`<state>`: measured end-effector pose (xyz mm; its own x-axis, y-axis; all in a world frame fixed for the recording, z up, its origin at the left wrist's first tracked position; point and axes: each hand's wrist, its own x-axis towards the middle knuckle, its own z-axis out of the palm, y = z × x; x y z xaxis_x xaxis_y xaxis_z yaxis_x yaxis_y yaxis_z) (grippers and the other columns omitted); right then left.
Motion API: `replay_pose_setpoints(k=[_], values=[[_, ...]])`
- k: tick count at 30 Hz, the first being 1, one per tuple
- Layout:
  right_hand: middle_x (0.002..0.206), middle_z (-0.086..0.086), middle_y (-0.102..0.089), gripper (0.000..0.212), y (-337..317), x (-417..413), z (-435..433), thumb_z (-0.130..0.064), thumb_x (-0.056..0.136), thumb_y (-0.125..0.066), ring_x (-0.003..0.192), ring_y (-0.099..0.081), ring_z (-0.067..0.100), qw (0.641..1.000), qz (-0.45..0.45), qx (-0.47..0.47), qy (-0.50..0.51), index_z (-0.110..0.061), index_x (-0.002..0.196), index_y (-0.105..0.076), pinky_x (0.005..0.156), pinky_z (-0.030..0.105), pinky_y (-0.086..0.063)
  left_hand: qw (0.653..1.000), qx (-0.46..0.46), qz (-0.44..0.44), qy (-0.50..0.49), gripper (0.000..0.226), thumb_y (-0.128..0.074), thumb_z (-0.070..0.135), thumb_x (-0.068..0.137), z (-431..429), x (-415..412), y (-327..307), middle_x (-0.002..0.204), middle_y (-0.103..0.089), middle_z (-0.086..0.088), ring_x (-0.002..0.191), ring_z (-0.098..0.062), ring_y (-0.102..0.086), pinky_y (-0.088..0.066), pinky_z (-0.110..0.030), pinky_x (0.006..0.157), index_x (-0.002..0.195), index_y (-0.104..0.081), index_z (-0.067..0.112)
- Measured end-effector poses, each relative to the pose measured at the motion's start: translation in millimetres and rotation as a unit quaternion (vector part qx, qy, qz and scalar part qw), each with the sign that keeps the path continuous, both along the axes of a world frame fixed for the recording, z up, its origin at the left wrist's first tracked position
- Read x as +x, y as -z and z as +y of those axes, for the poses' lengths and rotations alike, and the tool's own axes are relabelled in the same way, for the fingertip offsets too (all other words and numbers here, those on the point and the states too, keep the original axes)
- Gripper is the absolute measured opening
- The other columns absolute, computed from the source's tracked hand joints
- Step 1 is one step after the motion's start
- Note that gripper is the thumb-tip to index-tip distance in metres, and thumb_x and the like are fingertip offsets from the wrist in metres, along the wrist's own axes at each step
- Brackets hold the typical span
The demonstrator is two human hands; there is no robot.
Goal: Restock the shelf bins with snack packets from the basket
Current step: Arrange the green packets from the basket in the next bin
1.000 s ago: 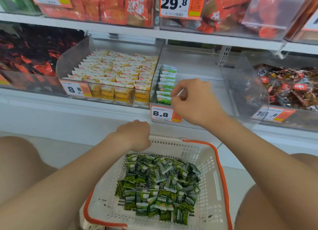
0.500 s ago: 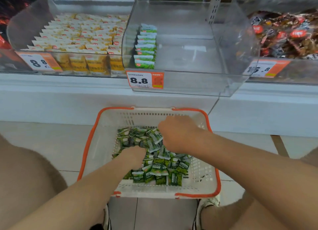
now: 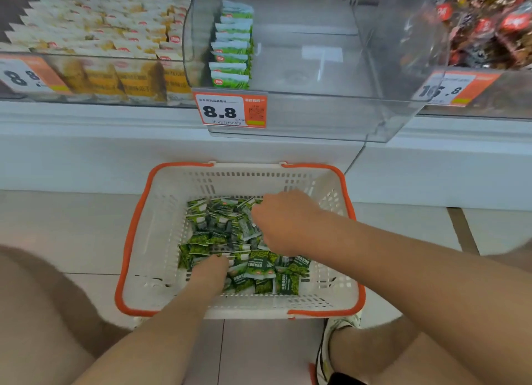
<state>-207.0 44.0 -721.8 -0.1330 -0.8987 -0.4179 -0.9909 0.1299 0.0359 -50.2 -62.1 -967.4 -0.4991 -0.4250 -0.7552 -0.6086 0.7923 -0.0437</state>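
A white basket with an orange rim (image 3: pixel 135 229) stands on the floor below the shelf, holding a heap of green snack packets (image 3: pixel 218 235). My left hand (image 3: pixel 208 272) reaches down into the near side of the heap, its fingers buried among the packets. My right hand (image 3: pixel 282 220) lies on the far right of the heap, fingers curled down onto packets; whether either hand holds one is hidden. Above, a clear shelf bin (image 3: pixel 316 117) holds one row of green packets (image 3: pixel 231 45) along its left wall.
A bin of yellow packets (image 3: pixel 109 48) sits left of the clear bin, and a bin of dark red packets (image 3: pixel 489 25) sits right. An orange 8.8 price tag (image 3: pixel 230 109) hangs on the bin front. My knees and a shoe (image 3: pixel 334 344) flank the basket on the tiled floor.
My right hand came down from the shelf bin into the basket. My left hand dropped from the basket's far rim into the packets. The view tilted downward.
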Motion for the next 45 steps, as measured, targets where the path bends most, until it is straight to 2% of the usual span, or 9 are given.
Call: replay_pose_setpoints(k=[5,10,15,18,21,25,29,37,45], values=[[0.08,0.001,-0.05,0.019,-4,0,-1,-0.007,0.096,-0.051,0.065,-0.052,0.018,0.997,-0.02,0.066,-0.02,-0.018,0.081,-0.048,0.05,0.032,-0.042,0.997,0.049,0.037,-0.045,0.027,-0.056,0.006,0.098,-23,-4,-12,0.117,-0.069,-0.011,0.099,-0.025,-0.067,-0.056,-0.034,0.081,0.123,-0.066,0.009],[0.083,0.003,-0.051,0.013,-26,-10,-3,-0.001,0.095,-0.051,0.063,-0.051,0.018,0.994,-0.034,0.099,-0.023,-0.013,0.089,-0.052,0.048,0.03,-0.04,0.98,0.109,0.156,-0.061,0.029,-0.048,0.005,0.104,-51,-28,-71,0.076,-0.045,-0.014,0.071,-0.019,-0.03,-0.038,-0.036,0.064,0.077,-0.055,0.014],[0.079,0.004,-0.044,0.035,-48,-28,-8,-0.003,0.096,-0.051,0.063,-0.051,0.02,0.998,-0.04,0.034,0.043,-0.022,0.071,-0.034,0.05,0.031,-0.039,0.95,0.181,0.25,-0.036,0.027,-0.056,0.022,0.106,-64,-58,-175,0.075,-0.062,-0.007,0.064,-0.013,-0.063,-0.05,-0.02,0.066,0.084,-0.066,0.009],[0.08,0.004,-0.053,0.009,-55,-34,-11,-0.016,0.096,-0.058,0.078,-0.061,0.029,0.99,-0.107,-0.019,0.094,-0.016,0.087,-0.055,0.066,0.037,-0.054,0.939,0.198,0.282,0.005,0.02,-0.06,0.021,0.105,-65,-67,-233,0.076,-0.068,0.015,0.067,-0.004,-0.069,-0.055,-0.029,0.07,0.087,-0.069,0.025],[0.087,0.006,-0.067,0.039,-61,-36,-13,-0.034,0.091,-0.07,0.088,-0.066,0.027,0.967,-0.198,-0.034,0.156,-0.005,0.116,-0.064,0.08,0.04,-0.058,0.924,0.224,0.311,0.005,0.012,-0.062,0.019,0.104,-64,-66,-275,0.096,-0.075,-0.003,0.079,-0.018,-0.077,-0.062,-0.041,0.08,0.104,-0.074,0.018],[0.059,0.004,-0.054,0.028,-63,-35,-17,-0.027,0.08,-0.081,0.054,-0.05,0.016,0.908,-0.325,-0.131,0.228,-0.003,0.075,-0.067,0.057,0.031,-0.037,0.891,0.258,0.369,-0.058,0.017,-0.059,0.014,0.106,-61,-62,-317,0.105,-0.074,-0.01,0.089,-0.023,-0.076,-0.064,-0.038,0.084,0.108,-0.075,0.012],[0.082,0.021,-0.072,0.023,-65,-36,-22,-0.028,0.078,-0.079,0.065,-0.057,0.019,0.823,-0.435,-0.232,0.284,-0.013,0.096,-0.077,0.061,0.043,-0.05,0.837,0.276,0.447,-0.153,0.025,-0.078,0.009,0.092,-61,-56,-339,0.116,-0.069,-0.005,0.091,-0.022,-0.074,-0.064,-0.041,0.082,0.114,-0.073,0.018],[0.085,0.011,-0.074,0.036,-74,-36,-30,-0.045,0.08,-0.057,0.077,-0.069,0.034,0.844,-0.379,-0.298,0.236,-0.022,0.104,-0.07,0.072,0.057,-0.056,0.787,0.258,0.517,-0.215,0.048,-0.085,-0.005,0.078,-54,-56,-349,0.098,-0.068,-0.004,0.086,-0.023,-0.076,-0.061,-0.031,0.071,0.114,-0.063,0.019],[0.085,-0.009,-0.061,0.03,-102,-43,-48,-0.011,0.096,-0.067,0.069,-0.061,0.018,0.8,-0.358,-0.42,0.235,-0.027,0.117,-0.053,0.069,0.042,-0.053,0.758,0.14,0.609,-0.186,0.042,-0.093,0.02,0.077,-75,-62,-367,0.096,-0.071,-0.003,0.08,-0.011,-0.072,-0.059,-0.027,0.075,0.107,-0.064,0.02]])
